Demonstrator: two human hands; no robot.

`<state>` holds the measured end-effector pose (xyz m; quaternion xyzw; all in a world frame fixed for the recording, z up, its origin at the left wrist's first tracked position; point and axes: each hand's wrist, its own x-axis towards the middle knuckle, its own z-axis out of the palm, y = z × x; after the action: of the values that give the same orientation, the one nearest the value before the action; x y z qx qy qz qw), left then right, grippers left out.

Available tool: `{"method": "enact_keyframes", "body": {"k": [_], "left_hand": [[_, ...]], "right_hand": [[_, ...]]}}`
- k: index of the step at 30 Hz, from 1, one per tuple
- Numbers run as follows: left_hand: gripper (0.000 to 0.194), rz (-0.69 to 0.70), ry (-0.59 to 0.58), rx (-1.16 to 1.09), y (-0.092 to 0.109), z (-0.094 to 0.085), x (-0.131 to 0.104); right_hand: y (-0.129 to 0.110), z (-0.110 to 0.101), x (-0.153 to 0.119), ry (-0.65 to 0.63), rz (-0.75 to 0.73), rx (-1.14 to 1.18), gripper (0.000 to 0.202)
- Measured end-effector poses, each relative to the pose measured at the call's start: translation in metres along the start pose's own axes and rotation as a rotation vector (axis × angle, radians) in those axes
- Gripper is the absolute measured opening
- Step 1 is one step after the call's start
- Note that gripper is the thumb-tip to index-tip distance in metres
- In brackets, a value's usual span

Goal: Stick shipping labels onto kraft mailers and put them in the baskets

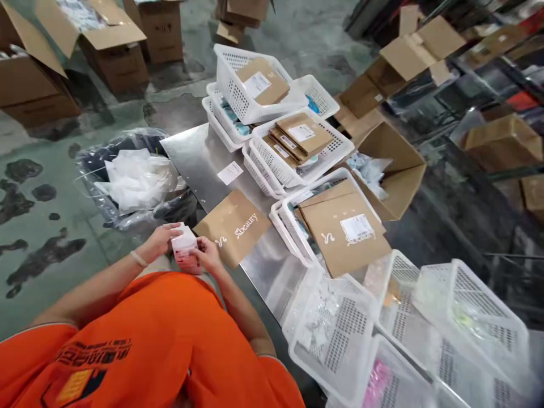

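Note:
Close to my body I hold a small white and pink packet [186,249], which looks like a small box or a stack of cards. My left hand [163,238] grips its upper left side. The fingers of my right hand [208,255] pinch its right edge. Just beyond my right hand, a flat brown cardboard mailer [233,228] with white "beauty" lettering lies over the near edge of the metal table [187,153]. A white label [230,173] rests on the metal farther back.
White baskets [280,170] with labelled brown mailers [344,226] line the table's far side. More plastic baskets [335,340] stand at the right. A lined bin [91,187] of crumpled white wrapping sits left. Open cardboard boxes [395,164] stand beyond the table and on the floor.

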<state>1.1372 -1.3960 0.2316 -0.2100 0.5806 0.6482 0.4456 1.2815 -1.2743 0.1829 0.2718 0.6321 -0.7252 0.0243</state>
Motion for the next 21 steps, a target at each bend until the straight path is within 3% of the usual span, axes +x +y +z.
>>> {"method": "enact_keyframes", "body": {"k": [3, 7, 9, 12, 17, 19, 21], "left_hand": [[0.050, -0.030, 0.037, 0.000, -0.014, -0.003, 0.005], [0.092, 0.055, -0.169, 0.125, -0.029, 0.000, -0.001], [0.086, 0.127, -0.249, 0.246, -0.032, 0.003, -0.002], [0.068, 0.161, -0.241, 0.417, -0.033, 0.012, 0.005], [0.061, 0.177, -0.274, 0.530, -0.036, 0.041, 0.022], [0.059, 0.124, -0.313, 0.545, -0.039, 0.054, 0.028], [0.058, -0.044, -0.380, 0.571, -0.043, 0.064, 0.032]], "right_hand": [[0.001, 0.000, 0.010, 0.165, 0.042, 0.088, 0.036], [-0.002, -0.003, 0.015, 0.263, 0.040, 0.081, 0.030], [-0.002, -0.007, 0.015, 0.258, 0.044, 0.074, 0.027], [0.001, -0.014, 0.010, 0.283, 0.042, 0.070, 0.024], [0.018, -0.026, -0.009, 0.509, -0.034, 0.005, 0.014], [0.023, -0.035, -0.015, 0.579, -0.071, -0.032, 0.012], [0.024, -0.054, -0.014, 0.686, -0.114, -0.080, 0.012]]}}
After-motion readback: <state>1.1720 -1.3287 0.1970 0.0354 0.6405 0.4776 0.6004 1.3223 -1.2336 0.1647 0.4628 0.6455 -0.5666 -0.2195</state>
